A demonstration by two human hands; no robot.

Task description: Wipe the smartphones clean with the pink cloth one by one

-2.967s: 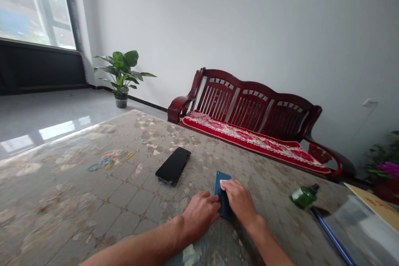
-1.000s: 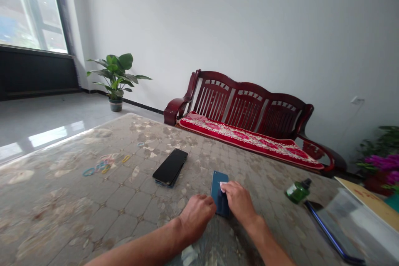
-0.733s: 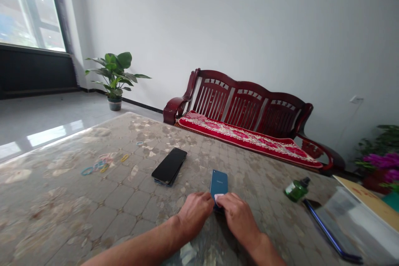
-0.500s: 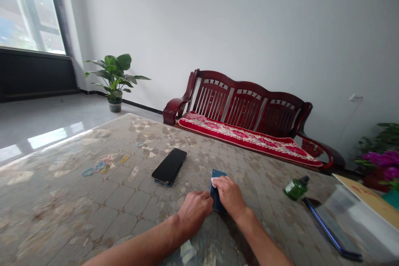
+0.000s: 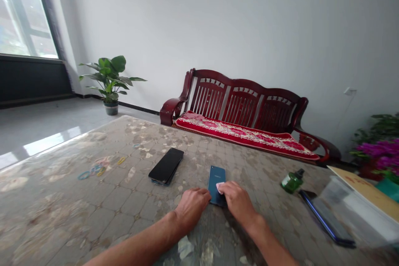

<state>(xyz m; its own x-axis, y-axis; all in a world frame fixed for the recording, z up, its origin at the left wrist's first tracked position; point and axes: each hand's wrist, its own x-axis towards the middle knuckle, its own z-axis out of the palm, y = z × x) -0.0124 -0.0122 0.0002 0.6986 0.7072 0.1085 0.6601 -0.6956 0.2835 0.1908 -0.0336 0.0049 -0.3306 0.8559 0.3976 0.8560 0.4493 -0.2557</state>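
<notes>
A blue smartphone (image 5: 215,179) lies back up on the patterned tablecloth in front of me. My left hand (image 5: 193,205) is closed at its lower left edge, fingertips gripping that side. My right hand (image 5: 237,199) pinches a small whitish-pink wipe (image 5: 220,187) and presses it to the right part of the phone's back. The fingers of this hand cover the phone's lower right edge. To the left, a black smartphone (image 5: 167,165) rests screen up on top of another phone, of which only an edge shows.
Coloured rubber bands (image 5: 100,170) lie at left. On the right are a green bottle (image 5: 292,181), a dark blue-edged phone (image 5: 327,218) and a clear plastic box (image 5: 346,203) with a tan card (image 5: 368,193). Beyond the table (image 5: 124,216) stands a wooden bench (image 5: 243,102).
My right hand has slid down the phone's back with the wipe, uncovering its upper part. My left hand stays at the phone's edge. The view has shifted slightly.
</notes>
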